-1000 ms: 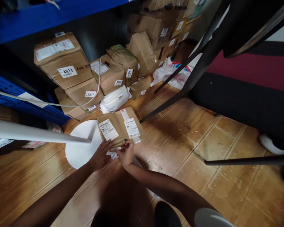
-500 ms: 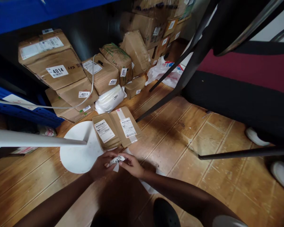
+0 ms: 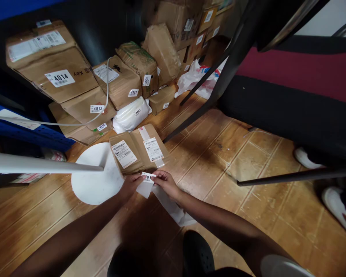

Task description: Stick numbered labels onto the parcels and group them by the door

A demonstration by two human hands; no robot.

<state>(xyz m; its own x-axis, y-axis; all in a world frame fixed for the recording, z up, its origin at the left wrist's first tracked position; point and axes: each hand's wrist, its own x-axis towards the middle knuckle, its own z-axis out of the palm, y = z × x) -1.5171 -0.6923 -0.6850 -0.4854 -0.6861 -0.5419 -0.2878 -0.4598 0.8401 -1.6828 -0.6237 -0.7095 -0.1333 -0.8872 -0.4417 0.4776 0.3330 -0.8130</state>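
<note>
A small white sticker label [image 3: 148, 177] printed with a number is stretched between my two hands over the floor. My left hand [image 3: 131, 184] pinches its left end, and my right hand [image 3: 166, 183] pinches the right end. Thin whitish backing paper [image 3: 145, 189] hangs below the label; a longer pale strip [image 3: 175, 211] trails down under my right wrist. Just beyond my fingers lie two flat brown parcels side by side, the left parcel [image 3: 134, 146] and the right parcel [image 3: 156, 132], each bearing a shipping label. My hands partly cover their near edges.
Numbered cartons, including a large carton [image 3: 83, 82], are stacked under the blue shelf [image 3: 8, 8]. A white wrapped package [image 3: 129, 117] sits before them. The round white base [image 3: 86, 184] with its pole is at left. Dark chair legs [image 3: 190, 121] and another person's shoe [image 3: 338, 207] are at right.
My hands have straightened the label and now hold it flat by its ends, with more backing paper showing below. The camera view has shifted slightly.
</note>
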